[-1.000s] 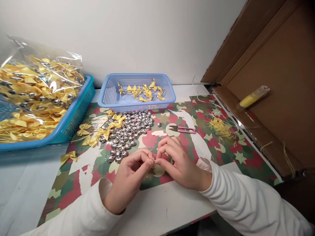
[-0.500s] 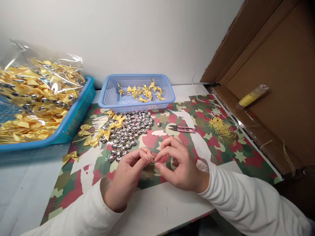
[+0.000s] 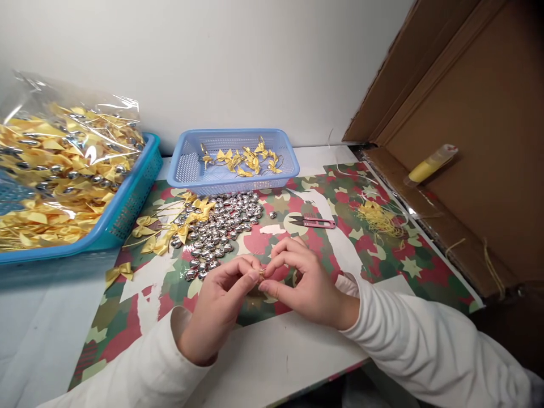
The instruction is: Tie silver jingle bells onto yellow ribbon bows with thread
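Thumb and fingertips of my left hand (image 3: 223, 297) pinch a thin gold-coloured cord (image 3: 262, 273). From the other side my right hand (image 3: 304, 283) closes its thumb and index finger on the same cord, so both hands meet fingertip to fingertip. Most of the cord is covered by the fingers. Just beyond my left hand lies a heap of silver jingle bells (image 3: 225, 221), with yellow ribbon bows (image 3: 172, 232) on its left side. Pink-handled thread snips (image 3: 312, 221) lie beyond my right hand.
A blue basket (image 3: 233, 184) behind the bells holds several bow pieces. At left, a larger blue basket (image 3: 136, 195) carries a clear bag (image 3: 76, 141) of bows and bells. Yellow thread (image 3: 380, 219) lies tangled at right, near a cardboard wall (image 3: 467, 113) and a yellow-filled tube (image 3: 431, 165).
My right hand has moved slightly left, closing up to my left fingertips. The cord loop that showed between the hands is now mostly hidden. The view has shifted a little.
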Available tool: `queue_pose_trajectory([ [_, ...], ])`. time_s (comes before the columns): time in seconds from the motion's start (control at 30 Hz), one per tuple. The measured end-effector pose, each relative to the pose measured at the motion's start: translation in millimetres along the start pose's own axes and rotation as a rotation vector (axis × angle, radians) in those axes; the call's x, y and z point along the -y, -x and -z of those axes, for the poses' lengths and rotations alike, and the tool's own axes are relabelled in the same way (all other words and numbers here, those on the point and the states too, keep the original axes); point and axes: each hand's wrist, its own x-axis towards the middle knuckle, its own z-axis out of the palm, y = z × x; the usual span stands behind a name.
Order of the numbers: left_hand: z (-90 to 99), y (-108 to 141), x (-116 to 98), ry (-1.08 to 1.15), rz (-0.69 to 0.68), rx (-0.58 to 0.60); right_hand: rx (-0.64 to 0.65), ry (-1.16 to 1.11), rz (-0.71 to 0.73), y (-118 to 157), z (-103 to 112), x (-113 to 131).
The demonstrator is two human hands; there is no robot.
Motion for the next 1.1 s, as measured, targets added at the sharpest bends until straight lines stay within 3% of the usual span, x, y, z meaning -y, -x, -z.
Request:
queue_pose_trajectory([
  [0.27, 1.6, 1.0, -2.0, -0.032, -0.072, 0.004, 0.1, -0.136, -0.164, -3.5, 4.2, 3.2],
  [0.6, 1.5, 1.7, -2.3, -0.112, -0.153, -0.013, 0.152, -0.266, -0.202, -5.0, 8.3, 0.8],
  [0.87, 6.3, 2.1, -4.4, -0.438, -0.402, -0.033, 0.219, -0.301, -0.184, -9.6, 16.2, -2.2],
  [1.1, 7.9, 0.3, -3.3, -0.534, -0.5, -0.047, 0.303, -0.231, -0.25, -15.2, 26.2, -4.5],
])
